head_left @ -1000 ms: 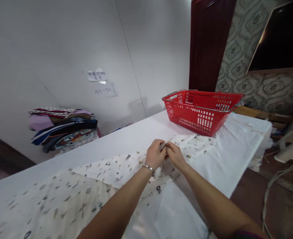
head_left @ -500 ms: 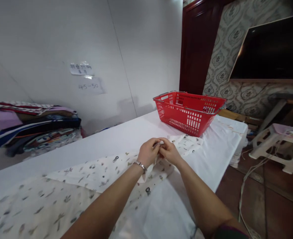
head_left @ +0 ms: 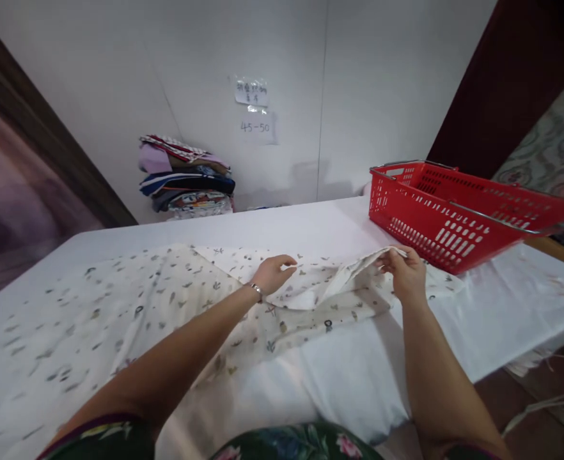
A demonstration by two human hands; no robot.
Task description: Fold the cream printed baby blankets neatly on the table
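Note:
A thin white cloth (head_left: 176,300) with small dark and tan prints lies spread over the table, partly folded over on itself. My right hand (head_left: 408,275) pinches its raised edge near the basket, and a loose fold hangs from there toward the middle. My left hand (head_left: 275,275), with a bracelet at the wrist, is just over the cloth's middle. A gap shows between its thumb and curved fingers, and nothing is held there.
The white-covered table (head_left: 320,217) stands against a pale wall. A red plastic basket (head_left: 421,214) with metal handles sits at the back right. A stack of folded clothes (head_left: 190,182) is behind the table. Paper notes (head_left: 256,128) hang on the wall.
My hands were together at the cloth; now they are apart, the left farther left and off the edge, the right lifting the edge. The view has turned left.

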